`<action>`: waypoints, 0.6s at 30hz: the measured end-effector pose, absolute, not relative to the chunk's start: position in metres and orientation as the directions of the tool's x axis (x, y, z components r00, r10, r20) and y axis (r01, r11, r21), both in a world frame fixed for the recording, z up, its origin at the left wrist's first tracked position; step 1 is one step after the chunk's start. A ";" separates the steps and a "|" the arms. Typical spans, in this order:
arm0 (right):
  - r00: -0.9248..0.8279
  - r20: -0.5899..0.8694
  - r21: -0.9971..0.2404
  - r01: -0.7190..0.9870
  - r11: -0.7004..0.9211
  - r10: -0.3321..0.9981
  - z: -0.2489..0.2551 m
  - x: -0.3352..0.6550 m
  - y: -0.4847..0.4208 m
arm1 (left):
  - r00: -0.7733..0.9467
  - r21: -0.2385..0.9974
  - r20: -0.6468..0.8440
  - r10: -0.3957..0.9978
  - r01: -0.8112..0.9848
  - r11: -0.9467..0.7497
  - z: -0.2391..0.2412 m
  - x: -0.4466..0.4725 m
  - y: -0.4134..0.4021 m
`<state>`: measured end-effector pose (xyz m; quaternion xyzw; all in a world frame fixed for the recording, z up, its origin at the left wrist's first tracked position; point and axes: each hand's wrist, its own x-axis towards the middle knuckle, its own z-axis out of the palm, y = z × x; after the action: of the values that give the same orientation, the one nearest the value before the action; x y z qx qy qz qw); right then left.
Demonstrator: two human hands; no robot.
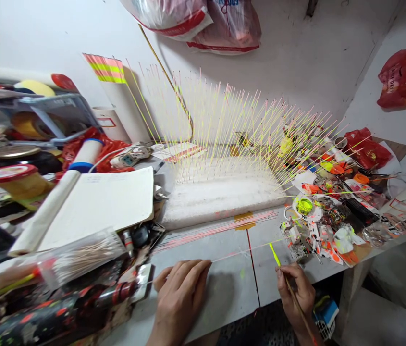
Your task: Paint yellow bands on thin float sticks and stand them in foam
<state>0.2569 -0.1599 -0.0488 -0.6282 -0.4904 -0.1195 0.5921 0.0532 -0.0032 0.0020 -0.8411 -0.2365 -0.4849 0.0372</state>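
My left hand (184, 293) is closed low over the table, fingers curled over a thin pinkish stick (237, 253). To the right, the stick runs across the tabletop and turns yellowish toward its far end. Left of the hand it reaches toward a dark, paint-spotted tool (56, 315) that looks like a drill. My right hand (299, 288) pinches a slim paintbrush (294, 294). Bright yellow paint coats its bristles, whose tip is at or very near the stick; contact cannot be made out. Several loose pink sticks (220, 231) lie beyond my hands.
A white foam block (220, 204) bears many upright yellow-and-pink sticks. An open yellow paint pot (304, 205) sits among paint-smeared clutter on the right. At left are an open notebook (116, 192), a bag of cotton swabs (87, 257) and a red-lidded jar (15, 185).
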 end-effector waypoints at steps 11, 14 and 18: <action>0.396 0.768 -0.586 0.751 0.304 0.503 -0.039 0.235 -0.153 | 0.404 0.173 0.837 0.369 0.445 -0.879 -0.001 0.052 -0.003; 0.369 0.770 -0.567 0.771 0.291 0.521 -0.035 0.232 -0.149 | 0.405 0.177 0.834 0.375 0.448 -0.876 -0.002 0.052 -0.004; 0.364 0.764 -0.563 0.780 0.274 0.533 -0.036 0.233 -0.147 | 0.390 0.198 0.835 0.387 0.443 -0.874 0.001 0.053 -0.006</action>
<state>0.2327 -0.1466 -0.0360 -0.5928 -0.5538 -0.1072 0.5748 0.0533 -0.0060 0.0007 -0.8331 -0.2493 -0.4929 0.0284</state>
